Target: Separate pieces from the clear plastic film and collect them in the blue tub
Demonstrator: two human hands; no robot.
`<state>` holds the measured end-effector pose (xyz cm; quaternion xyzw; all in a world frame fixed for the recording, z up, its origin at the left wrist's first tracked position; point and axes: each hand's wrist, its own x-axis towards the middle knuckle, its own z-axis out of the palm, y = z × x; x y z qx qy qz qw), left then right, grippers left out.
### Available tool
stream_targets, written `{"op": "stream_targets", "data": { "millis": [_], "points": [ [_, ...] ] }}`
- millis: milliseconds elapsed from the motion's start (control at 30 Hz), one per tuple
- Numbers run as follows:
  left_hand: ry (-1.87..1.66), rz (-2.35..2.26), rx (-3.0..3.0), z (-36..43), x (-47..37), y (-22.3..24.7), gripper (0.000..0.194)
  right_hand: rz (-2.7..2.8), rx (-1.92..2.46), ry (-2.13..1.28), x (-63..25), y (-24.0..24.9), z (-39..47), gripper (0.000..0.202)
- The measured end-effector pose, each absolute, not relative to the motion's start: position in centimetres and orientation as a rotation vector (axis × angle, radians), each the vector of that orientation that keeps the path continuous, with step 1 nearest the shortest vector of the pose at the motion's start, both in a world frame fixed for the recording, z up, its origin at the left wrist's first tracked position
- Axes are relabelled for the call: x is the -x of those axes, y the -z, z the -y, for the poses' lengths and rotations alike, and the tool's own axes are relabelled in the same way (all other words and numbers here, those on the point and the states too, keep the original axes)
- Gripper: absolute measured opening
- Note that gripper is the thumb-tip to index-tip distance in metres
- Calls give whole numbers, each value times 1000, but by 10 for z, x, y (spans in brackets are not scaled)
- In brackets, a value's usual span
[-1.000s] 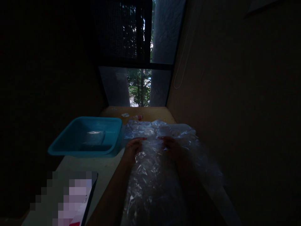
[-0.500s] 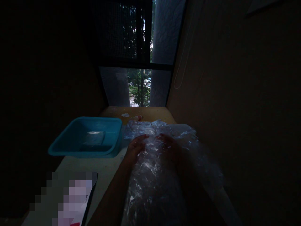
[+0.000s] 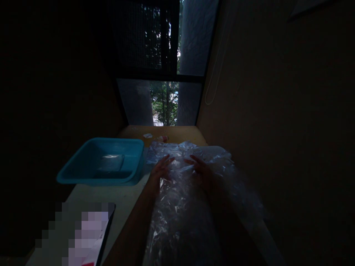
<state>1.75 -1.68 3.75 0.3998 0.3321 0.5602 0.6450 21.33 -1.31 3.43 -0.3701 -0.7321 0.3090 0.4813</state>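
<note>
A long sheet of crinkled clear plastic film (image 3: 177,214) lies on the table between my forearms and runs toward my body. My left hand (image 3: 161,170) rests against its left side near the far part, fingers stretched and spread. My right hand (image 3: 201,169) mirrors it on the right side, with its fingers also reaching out apart over the film. Both hands appear to touch the plastic, but their undersides are hidden and dim. Beyond the fingertips, more crumpled plastic (image 3: 188,147) is bunched up. Loose plastic also spreads to the right of my right arm.
A blue plastic basin (image 3: 135,177) stands on the left, with a clear flat packet (image 3: 110,162) inside. Nearer, a dark-edged flat object (image 3: 107,231), mostly blurred out, lies on the pale table (image 3: 122,199). Small scraps sit on the ledge (image 3: 183,132) below the window.
My fingers have straightened and spread from a more curled pose on the film. The plastic between my hands has shifted slightly. The basin has stayed put.
</note>
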Motion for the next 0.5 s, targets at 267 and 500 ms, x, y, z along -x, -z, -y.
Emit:
{"op": "stream_targets", "data": {
  "millis": [267, 500],
  "points": [
    [-1337, -815, -868, 15, -18, -37, 48, 1882, 869, -619, -217, -30, 8, 32],
    [-1398, -850, -851, 13, -15, -37, 33, 1874, 889, -616, -217, -26, 5, 27]
  ]
}}
